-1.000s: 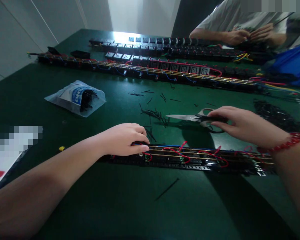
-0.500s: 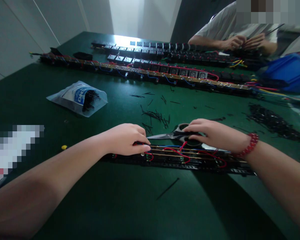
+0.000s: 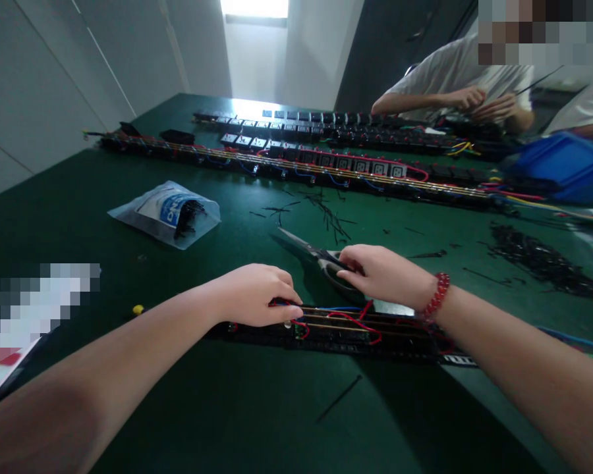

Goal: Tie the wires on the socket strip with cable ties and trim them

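Scissors [image 3: 319, 254] sit gripped in the right hand [image 3: 375, 273], blades pointing beyond the left hand [image 3: 259, 296], which pinches the wired strip [image 3: 326, 332] beneath it, while thin black scraps [image 3: 333, 221] lie beyond both hands.

Before you, a long black strip [image 3: 336, 337] lies crosswise, brass-coloured rods [image 3: 321, 326] running along its length; red wires [image 3: 367, 309] loop over these, and a blue wire [image 3: 338, 308] follows the far edge; the dark-handled scissors [image 3: 322, 257] you hold sit just beyond, silver blades pointing left and away from you.
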A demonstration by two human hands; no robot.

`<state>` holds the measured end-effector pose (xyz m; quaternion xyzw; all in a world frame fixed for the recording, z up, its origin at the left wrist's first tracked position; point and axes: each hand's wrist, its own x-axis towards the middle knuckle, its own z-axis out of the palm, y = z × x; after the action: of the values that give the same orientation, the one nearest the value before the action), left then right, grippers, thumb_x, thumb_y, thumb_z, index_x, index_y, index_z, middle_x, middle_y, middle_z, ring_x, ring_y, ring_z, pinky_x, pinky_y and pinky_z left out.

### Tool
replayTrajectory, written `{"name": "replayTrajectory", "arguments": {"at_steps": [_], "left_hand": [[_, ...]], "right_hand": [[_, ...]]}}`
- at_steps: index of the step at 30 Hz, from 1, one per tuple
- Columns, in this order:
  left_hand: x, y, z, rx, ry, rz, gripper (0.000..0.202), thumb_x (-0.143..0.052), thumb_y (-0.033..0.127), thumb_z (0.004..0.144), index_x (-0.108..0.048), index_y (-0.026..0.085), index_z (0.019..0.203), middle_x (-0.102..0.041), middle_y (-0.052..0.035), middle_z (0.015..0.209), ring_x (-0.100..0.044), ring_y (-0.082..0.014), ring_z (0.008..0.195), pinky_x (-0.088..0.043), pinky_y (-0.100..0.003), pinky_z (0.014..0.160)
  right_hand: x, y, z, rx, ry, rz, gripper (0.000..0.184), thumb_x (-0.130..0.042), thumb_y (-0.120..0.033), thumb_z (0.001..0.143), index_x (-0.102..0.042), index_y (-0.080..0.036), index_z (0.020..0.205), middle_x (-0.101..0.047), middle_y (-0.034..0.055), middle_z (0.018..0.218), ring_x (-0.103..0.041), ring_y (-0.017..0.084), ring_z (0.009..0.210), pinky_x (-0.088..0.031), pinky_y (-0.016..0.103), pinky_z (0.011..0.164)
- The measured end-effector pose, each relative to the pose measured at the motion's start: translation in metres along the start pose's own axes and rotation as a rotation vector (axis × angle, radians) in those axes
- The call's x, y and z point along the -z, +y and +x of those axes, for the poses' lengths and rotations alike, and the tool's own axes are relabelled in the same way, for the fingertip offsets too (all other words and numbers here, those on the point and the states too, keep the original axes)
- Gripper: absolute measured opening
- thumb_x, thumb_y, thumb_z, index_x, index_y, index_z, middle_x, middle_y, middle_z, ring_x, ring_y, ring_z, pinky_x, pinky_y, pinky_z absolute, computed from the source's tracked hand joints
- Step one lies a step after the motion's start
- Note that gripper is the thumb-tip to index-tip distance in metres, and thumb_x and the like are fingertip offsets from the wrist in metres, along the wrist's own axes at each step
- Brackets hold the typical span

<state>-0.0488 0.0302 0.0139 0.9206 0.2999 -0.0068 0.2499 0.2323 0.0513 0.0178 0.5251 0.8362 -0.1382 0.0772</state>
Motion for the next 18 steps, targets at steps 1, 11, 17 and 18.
{"name": "replayTrajectory", "arguments": {"at_steps": [1,11,17,18], "left_hand": [[0.000,0.000,0.000,-0.003,0.003,0.000,0.039,-0.058,0.049,0.104,-0.080,0.023,0.123,-0.079,-0.0073,0.116,-0.074,-0.0222,0.103,-0.057,-0.034,0.090],[0.000,0.002,0.002,-0.001,-0.063,0.002,0.035,-0.067,0.044,0.103,-0.067,0.018,0.127,-0.070,-0.0092,0.128,-0.070,-0.0220,0.112,-0.063,-0.045,0.099],[0.001,0.004,0.000,-0.008,-0.070,-0.050,0.035,-0.066,0.043,0.103,-0.067,0.018,0.128,-0.070,-0.0095,0.130,-0.070,-0.0225,0.114,-0.062,-0.046,0.100],[0.002,0.005,-0.001,-0.013,-0.065,-0.061,0.035,-0.066,0.043,0.104,-0.067,0.018,0.129,-0.070,-0.0097,0.131,-0.070,-0.0228,0.115,-0.062,-0.047,0.102]], "right_hand": [[0.001,-0.010,0.008,0.004,-0.012,0.001,0.039,-0.068,-0.042,0.103,-0.065,-0.019,0.134,-0.069,0.0104,0.134,-0.070,0.024,0.113,-0.062,0.047,0.095],[0.018,-0.100,0.104,-0.046,0.013,0.038,0.039,-0.068,-0.043,0.103,-0.065,-0.020,0.135,-0.067,0.0110,0.138,-0.069,0.025,0.117,-0.061,0.048,0.099],[0.036,-0.131,0.142,-0.121,0.034,0.098,0.041,-0.068,-0.042,0.103,-0.064,-0.019,0.136,-0.067,0.0112,0.138,-0.069,0.025,0.117,-0.062,0.048,0.098],[0.040,-0.134,0.146,-0.126,0.037,0.104,0.041,-0.069,-0.042,0.102,-0.064,-0.019,0.137,-0.067,0.0114,0.138,-0.069,0.025,0.117,-0.062,0.048,0.098]]}}
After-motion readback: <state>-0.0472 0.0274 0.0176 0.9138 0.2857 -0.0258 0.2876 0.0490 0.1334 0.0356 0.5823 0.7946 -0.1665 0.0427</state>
